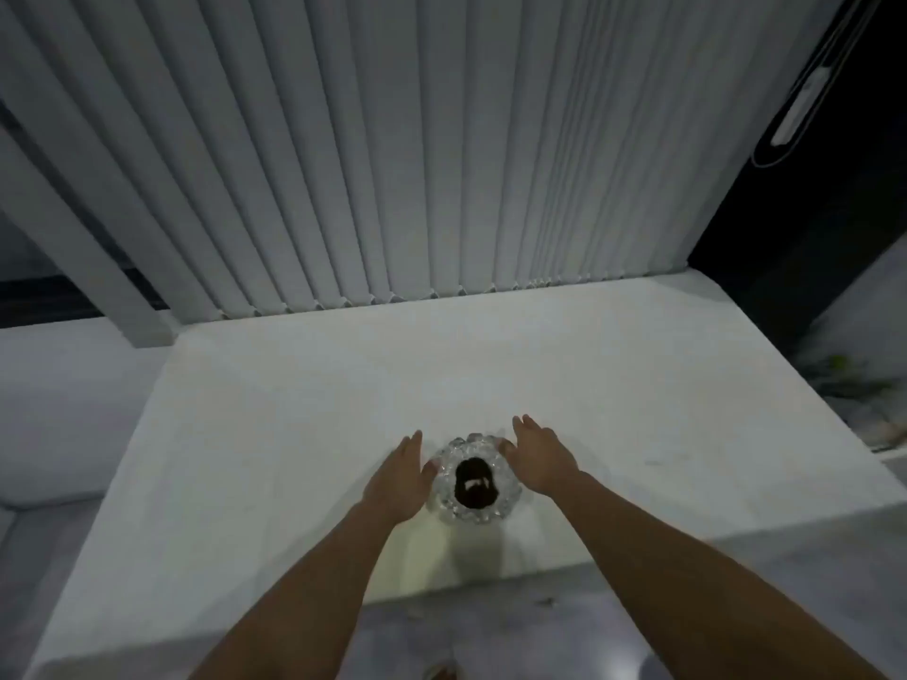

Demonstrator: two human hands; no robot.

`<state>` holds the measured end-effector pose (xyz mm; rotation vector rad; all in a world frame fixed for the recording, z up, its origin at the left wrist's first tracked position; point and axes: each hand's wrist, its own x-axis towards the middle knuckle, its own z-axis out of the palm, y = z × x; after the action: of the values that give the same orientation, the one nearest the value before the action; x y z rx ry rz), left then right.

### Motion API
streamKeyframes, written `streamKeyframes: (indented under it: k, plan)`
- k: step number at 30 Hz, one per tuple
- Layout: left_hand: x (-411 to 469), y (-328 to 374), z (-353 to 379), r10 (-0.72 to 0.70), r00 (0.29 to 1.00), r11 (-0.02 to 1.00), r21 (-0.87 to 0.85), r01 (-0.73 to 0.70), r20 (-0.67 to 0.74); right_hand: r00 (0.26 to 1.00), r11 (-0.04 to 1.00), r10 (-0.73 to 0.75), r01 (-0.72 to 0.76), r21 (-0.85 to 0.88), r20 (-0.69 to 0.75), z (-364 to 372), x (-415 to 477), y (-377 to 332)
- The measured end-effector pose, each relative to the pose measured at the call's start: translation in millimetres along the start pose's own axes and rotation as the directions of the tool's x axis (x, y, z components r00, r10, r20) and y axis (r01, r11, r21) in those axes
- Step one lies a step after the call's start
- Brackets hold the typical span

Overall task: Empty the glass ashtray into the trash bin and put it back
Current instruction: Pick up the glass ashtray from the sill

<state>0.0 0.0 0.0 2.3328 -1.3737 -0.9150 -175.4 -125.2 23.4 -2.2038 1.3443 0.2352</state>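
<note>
A round glass ashtray (505, 476) with a knobbly rim stands on a wide white ledge (638, 385). Its dark middle holds ash and a few pale stubs. My left hand (397, 476) lies flat against the ashtray's left side, thumb at the rim. My right hand (540, 456) is at its right side, thumb touching the rim, fingers stretched forward. Both hands have their fingers apart and neither has closed around the glass. No trash bin is in view.
White vertical blinds (392, 164) hang along the back of the ledge. A dark window opening (810, 213) is at the right, with a white handle (800, 110). The ledge's front edge drops to a grey floor (491, 640). A white beam (83, 247) slants at the left.
</note>
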Motion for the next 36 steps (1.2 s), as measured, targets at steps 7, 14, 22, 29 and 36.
streamKeyframes:
  k: [7,14,22,29,36]
  plan:
    - [2,-1,25,-0.096,0.995,0.966,-0.238,0.099,0.025,0.993,0.973,0.117,-0.121,0.198,0.031,36,-5,1]
    - [14,-6,38,-0.12,0.99,0.908,-0.396,0.14,0.074,0.97,0.869,0.233,-0.174,0.463,-0.072,45,-15,4]
    - [11,50,38,-0.022,0.997,0.942,-0.334,0.044,0.068,0.915,0.737,0.389,-0.238,0.633,-0.11,47,-47,31]
    - [9,115,68,0.108,0.977,0.939,-0.342,-0.04,0.183,0.791,0.507,0.602,-0.274,0.817,-0.108,40,-96,87]
    - [-2,184,131,0.268,0.891,0.933,-0.328,-0.146,0.366,0.609,0.292,0.789,-0.252,0.923,-0.083,34,-174,143]
